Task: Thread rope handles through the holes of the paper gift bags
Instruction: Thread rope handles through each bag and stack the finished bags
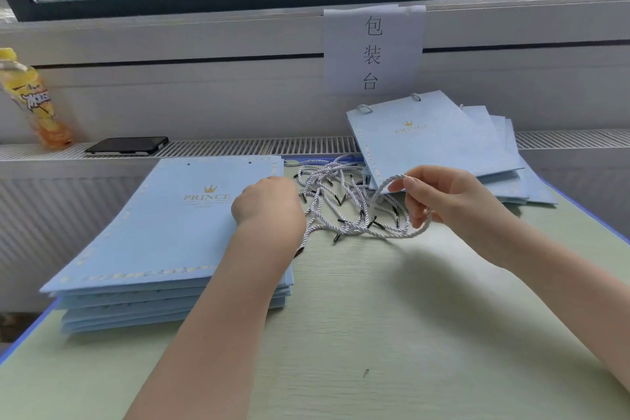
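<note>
Two hands over desk (341,351): left hand (269,204) curled at right edge of bag stack (153,232), grip unclear; right hand (443,194) pinching rope (392,232) near far edge.

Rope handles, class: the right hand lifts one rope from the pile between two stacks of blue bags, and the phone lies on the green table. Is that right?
One error. The phone lies on the white ledge under the window, not on the green table. The head view shows this. The rest holds: the right hand lifts one rope from the pile.
</note>
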